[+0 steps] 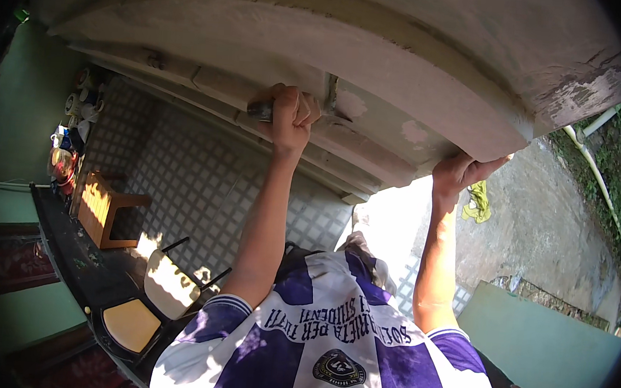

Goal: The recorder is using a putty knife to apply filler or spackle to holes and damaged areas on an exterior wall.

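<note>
tool [261, 110], probably a scraper, gripped in the left hand [293, 115], with fingers clamped together round it. sits near the middle of the view, just under a curved concrete ledge [410, 62] and beside pale, flaked patches [413, 133]. looks like a scraping stroke in hand, judging by those patches and the closeness to them; seems to call next for a firm wrist and a low, flat angle, so as not to gouge. lies with its long axis roughly sideways, along the ledge: butt end out to the left of the fist, working end apparently to the right. cannot tell blade from shadow in the thin dark sliver [343, 117] there. right hand [460, 176] up against the ledge's lower edge, probably for balance; cannot tell the spread of its fingers, mostly hidden.
</note>
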`<state>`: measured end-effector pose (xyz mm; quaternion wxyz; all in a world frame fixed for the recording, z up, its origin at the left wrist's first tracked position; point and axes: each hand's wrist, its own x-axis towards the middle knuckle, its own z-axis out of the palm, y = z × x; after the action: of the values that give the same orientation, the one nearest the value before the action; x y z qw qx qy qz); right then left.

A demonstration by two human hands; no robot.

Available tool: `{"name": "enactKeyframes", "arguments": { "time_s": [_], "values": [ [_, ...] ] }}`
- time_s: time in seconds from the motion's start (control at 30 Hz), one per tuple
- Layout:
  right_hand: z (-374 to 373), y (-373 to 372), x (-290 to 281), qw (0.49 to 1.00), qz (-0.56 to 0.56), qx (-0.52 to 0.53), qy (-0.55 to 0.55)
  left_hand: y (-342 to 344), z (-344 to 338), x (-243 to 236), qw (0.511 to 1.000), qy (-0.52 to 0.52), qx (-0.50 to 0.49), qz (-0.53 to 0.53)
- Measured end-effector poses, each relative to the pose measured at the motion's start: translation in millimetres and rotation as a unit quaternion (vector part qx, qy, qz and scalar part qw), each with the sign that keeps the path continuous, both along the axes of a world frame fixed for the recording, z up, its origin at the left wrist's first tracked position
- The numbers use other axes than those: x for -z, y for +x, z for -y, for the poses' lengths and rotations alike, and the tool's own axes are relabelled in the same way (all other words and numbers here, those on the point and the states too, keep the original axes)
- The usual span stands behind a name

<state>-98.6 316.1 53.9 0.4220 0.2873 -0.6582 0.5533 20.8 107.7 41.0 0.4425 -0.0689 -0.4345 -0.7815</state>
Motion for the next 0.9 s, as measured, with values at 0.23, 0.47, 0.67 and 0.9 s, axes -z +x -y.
{"name": "enactKeyframes", "arguments": {
  "time_s": [0.23, 0.47, 0.67, 0.9],
  "values": [
    [1, -4, 0, 1.0, -0.013, 0.002, -0.009, 10, -2, -9, 0.998, -0.023, -0.007, -0.055],
    [1, -2, 1, 0.999, 0.035, -0.009, 0.005, -3, -6, -2, 0.992, -0.117, -0.035, -0.022],
    [1, 0, -5, 0.999, 0.039, -0.025, 0.013, -2, 2, 2, 0.994, -0.031, -0.005, -0.103],
    [1, -5, 0, 0.999, 0.026, -0.029, 0.008, 11, 2, -6, 0.991, -0.048, -0.029, -0.118]
  ]
}}
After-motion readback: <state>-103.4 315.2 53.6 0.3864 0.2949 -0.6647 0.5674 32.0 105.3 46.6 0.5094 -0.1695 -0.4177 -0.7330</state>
